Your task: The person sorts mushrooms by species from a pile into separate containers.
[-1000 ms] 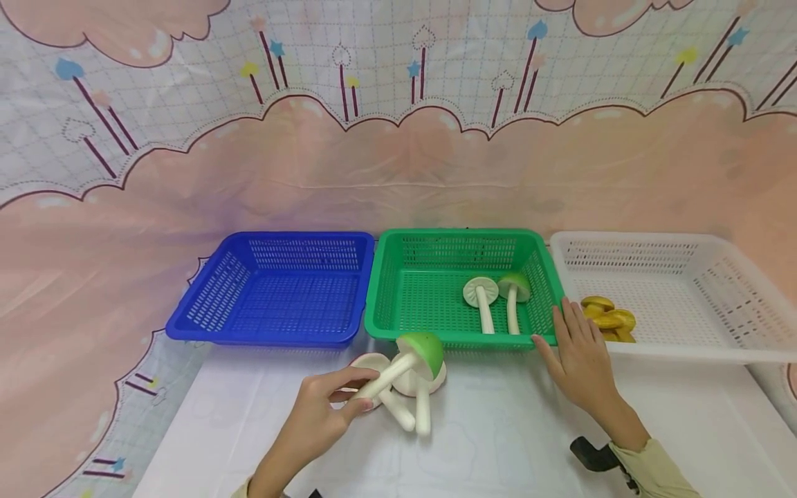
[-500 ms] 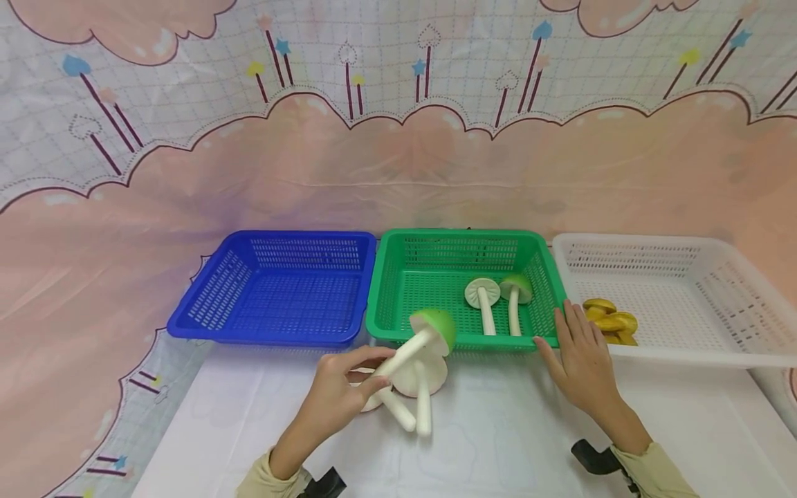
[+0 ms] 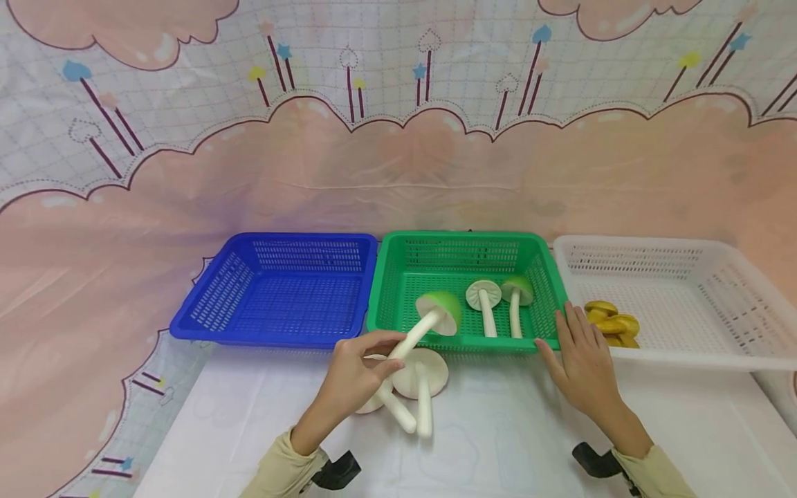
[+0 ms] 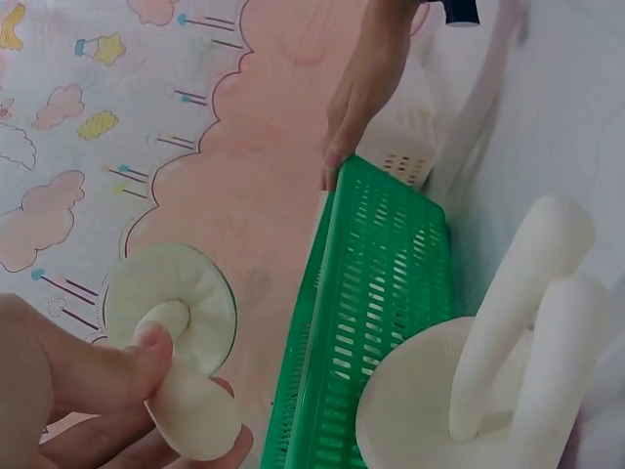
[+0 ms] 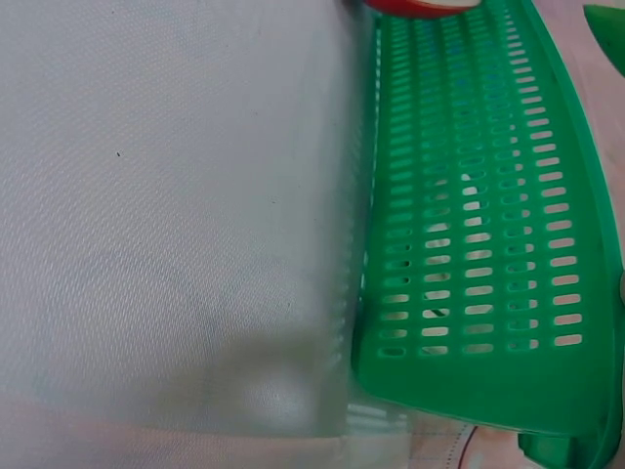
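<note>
My left hand [image 3: 364, 370] pinches the white stem of a green-capped toy mushroom [image 3: 438, 312] between thumb and fingers. The mushroom's cap hangs over the near rim of the green basket [image 3: 423, 285]; the left wrist view shows its pale underside [image 4: 171, 293]. My right hand [image 3: 582, 360] rests with straight fingers on that basket's near right corner. Inside the basket lie a mushroom with its underside up [image 3: 483, 297] and a green-capped mushroom [image 3: 515, 294]. Two more mushrooms lie on the table below my left hand, one with a broad white underside [image 3: 425, 373], the other partly hidden [image 3: 397, 409].
A blue basket [image 3: 280, 304] stands to the left of the green one. On the right is a white basket [image 3: 672, 297] with several yellow mushrooms [image 3: 616, 325] in its near left corner. A red cap edge [image 5: 425, 8] shows in the right wrist view. Patterned cloth hangs behind.
My left hand has moved forward and to the right, carrying the green-capped mushroom from above the table mushrooms to the green basket's near rim. My right hand stays at the corner.
</note>
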`<action>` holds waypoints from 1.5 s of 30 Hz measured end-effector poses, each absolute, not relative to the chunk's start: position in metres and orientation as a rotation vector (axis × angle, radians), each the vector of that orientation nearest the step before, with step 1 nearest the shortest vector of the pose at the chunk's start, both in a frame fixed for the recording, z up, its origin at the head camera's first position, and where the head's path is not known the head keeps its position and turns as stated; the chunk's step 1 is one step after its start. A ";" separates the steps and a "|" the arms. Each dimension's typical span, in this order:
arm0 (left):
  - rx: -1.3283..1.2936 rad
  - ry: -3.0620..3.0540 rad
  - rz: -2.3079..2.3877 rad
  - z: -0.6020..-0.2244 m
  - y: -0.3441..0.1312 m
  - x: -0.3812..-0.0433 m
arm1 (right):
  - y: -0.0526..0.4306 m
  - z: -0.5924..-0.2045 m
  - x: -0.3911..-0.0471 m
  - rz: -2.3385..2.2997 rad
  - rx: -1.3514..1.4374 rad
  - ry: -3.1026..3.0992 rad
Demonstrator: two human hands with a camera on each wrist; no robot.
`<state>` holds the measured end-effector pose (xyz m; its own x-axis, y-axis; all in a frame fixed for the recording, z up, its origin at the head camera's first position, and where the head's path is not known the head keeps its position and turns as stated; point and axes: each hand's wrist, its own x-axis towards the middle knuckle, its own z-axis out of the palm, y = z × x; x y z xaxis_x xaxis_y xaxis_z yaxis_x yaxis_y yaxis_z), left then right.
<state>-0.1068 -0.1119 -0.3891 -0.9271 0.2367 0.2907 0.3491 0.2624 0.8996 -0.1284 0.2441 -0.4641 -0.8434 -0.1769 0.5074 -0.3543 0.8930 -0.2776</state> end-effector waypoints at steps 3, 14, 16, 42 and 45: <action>-0.544 -2.434 -1.726 -0.389 -0.108 -0.112 | 0.244 -0.465 -0.128 0.507 0.385 -2.571; -0.513 -2.439 -1.627 -0.393 -0.097 -0.136 | 0.244 -0.464 -0.128 0.498 0.386 -2.571; -0.504 -2.426 -1.629 -0.396 -0.094 -0.142 | 0.245 -0.464 -0.128 0.492 0.387 -2.568; -0.490 -2.530 -1.547 -0.416 -0.047 -0.202 | 0.246 -0.464 -0.130 0.487 0.380 -2.564; -0.469 -2.574 -1.536 -0.418 -0.044 -0.207 | 0.247 -0.465 -0.130 0.483 0.381 -2.567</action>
